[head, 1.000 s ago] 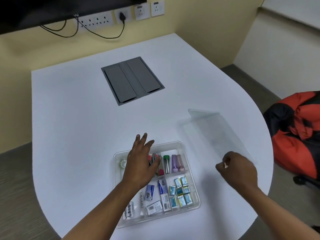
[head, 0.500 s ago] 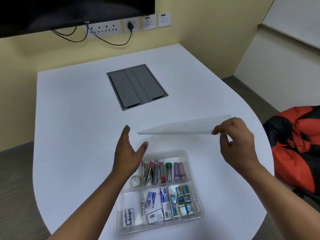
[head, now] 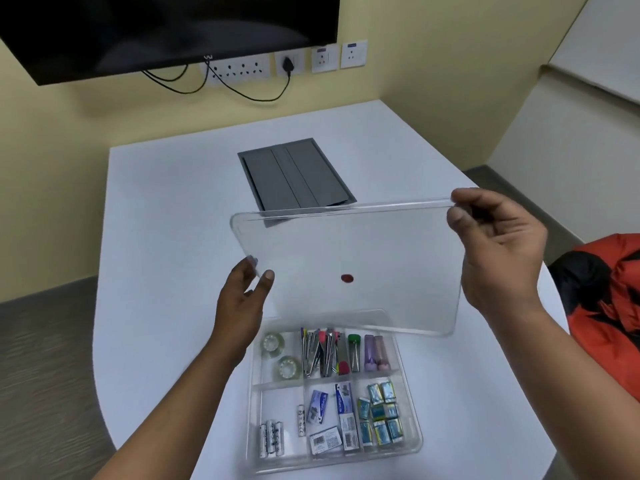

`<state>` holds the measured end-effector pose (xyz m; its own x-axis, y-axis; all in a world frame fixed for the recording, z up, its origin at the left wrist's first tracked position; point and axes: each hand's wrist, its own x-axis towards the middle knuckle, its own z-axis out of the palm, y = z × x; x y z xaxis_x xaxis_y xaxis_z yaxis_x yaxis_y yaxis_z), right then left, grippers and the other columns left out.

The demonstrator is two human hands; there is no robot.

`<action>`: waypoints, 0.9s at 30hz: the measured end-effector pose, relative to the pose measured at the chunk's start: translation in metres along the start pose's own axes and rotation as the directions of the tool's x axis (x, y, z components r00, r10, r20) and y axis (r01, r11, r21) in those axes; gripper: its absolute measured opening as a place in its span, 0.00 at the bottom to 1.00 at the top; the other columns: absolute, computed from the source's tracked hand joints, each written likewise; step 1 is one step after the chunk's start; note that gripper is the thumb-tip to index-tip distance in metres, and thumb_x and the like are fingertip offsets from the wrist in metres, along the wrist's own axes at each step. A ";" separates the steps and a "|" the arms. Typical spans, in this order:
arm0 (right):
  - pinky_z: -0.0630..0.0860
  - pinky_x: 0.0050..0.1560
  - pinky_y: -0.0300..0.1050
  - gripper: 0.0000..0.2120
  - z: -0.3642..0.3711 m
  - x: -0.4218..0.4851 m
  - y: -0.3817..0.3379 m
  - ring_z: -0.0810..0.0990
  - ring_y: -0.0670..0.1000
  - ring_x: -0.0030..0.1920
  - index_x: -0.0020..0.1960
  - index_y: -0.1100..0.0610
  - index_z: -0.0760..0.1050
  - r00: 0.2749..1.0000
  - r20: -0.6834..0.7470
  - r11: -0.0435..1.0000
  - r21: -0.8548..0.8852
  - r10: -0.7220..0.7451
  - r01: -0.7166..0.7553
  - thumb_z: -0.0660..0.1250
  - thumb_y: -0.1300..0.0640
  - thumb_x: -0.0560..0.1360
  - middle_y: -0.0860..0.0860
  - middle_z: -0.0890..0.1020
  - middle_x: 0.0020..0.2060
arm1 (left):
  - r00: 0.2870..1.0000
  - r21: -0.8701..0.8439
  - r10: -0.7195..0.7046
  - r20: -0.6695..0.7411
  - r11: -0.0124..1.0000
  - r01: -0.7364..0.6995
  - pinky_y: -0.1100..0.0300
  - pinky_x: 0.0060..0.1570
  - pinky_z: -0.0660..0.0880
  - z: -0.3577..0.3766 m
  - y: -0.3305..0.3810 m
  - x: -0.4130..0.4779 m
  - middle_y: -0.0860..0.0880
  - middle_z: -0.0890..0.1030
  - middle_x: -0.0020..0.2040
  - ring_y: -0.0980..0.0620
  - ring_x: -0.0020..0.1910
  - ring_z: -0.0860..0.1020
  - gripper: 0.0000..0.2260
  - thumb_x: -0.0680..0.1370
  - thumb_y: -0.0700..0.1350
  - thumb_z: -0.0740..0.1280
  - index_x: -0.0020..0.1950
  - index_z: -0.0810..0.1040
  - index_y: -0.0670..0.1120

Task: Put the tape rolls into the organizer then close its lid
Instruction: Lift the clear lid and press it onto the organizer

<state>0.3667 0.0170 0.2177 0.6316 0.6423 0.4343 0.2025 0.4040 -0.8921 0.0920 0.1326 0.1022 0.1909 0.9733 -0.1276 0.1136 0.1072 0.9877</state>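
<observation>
You hold the clear lid [head: 349,268] in the air above the far end of the organizer [head: 412,445], tilted so its near edge hangs lower than its far edge. Your right hand [head: 498,258] grips the lid's far right corner, thumb on the near face and fingers curled over the top edge, pinching the plastic. Your left hand [head: 242,292] meets the lid's left edge: the thumb tip presses the near face and the fingers sit behind it, seen blurred through the plastic, so you cannot tell how firmly they close. A small red dot [head: 346,278] shows near the middle of the lid.

The organizer rests open on the white table [head: 166,237], just below and nearer to you than the lid. Two tape rolls [head: 281,356] lie in its far left compartment, one beside the other. The compartment to their right holds metal clippers [head: 320,355], then small tubes [head: 372,353]. The near row holds batteries [head: 272,439], small printed boxes [head: 332,420] and blue-green packets [head: 379,415].

A grey hatch [head: 294,178] is set into the table beyond the lid. A red and black bag [head: 606,306] sits off the table at right.
</observation>
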 end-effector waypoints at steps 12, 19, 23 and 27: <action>0.76 0.58 0.43 0.33 -0.027 -0.069 0.096 0.79 0.49 0.59 0.75 0.41 0.60 0.836 0.170 0.811 -0.405 0.521 -0.423 0.68 0.61 0.77 0.48 0.72 0.68 | 0.979 -0.108 -0.177 -0.104 0.980 0.166 0.64 0.31 0.71 -0.010 -0.053 -0.041 0.46 0.80 0.37 0.55 0.29 0.76 0.05 0.80 0.44 0.62 0.55 0.75 0.49; 0.71 0.62 0.44 0.37 -0.043 -0.135 0.130 0.77 0.48 0.62 0.78 0.44 0.55 0.813 0.016 0.649 -0.611 0.582 -0.452 0.67 0.64 0.77 0.47 0.66 0.74 | 0.963 0.098 -0.243 -0.118 0.962 0.255 0.55 0.42 0.74 -0.015 -0.089 -0.071 0.48 0.79 0.46 0.49 0.39 0.80 0.09 0.78 0.39 0.62 0.54 0.70 0.52; 0.70 0.56 0.40 0.27 -0.046 -0.137 0.143 0.80 0.50 0.58 0.73 0.53 0.68 0.818 -0.076 0.577 -0.671 0.571 -0.465 0.69 0.64 0.75 0.53 0.76 0.66 | 0.984 0.396 -0.141 -0.110 0.902 0.173 0.63 0.41 0.71 -0.022 -0.101 -0.071 0.50 0.77 0.46 0.55 0.40 0.77 0.09 0.74 0.41 0.71 0.50 0.74 0.51; 0.69 0.57 0.41 0.23 -0.042 -0.134 0.155 0.79 0.55 0.59 0.72 0.55 0.69 0.738 -0.038 0.460 -0.761 0.673 -0.458 0.64 0.61 0.78 0.58 0.81 0.61 | 0.986 0.553 -0.135 -0.102 0.816 0.168 0.55 0.46 0.74 -0.031 -0.112 -0.066 0.49 0.76 0.48 0.53 0.39 0.76 0.09 0.73 0.43 0.71 0.52 0.76 0.49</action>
<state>0.3448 -0.0336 0.0160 0.6308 0.7217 -0.2849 0.3730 -0.6040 -0.7043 0.0366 0.0621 0.0028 0.0739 0.9655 -0.2496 0.6636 0.1392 0.7350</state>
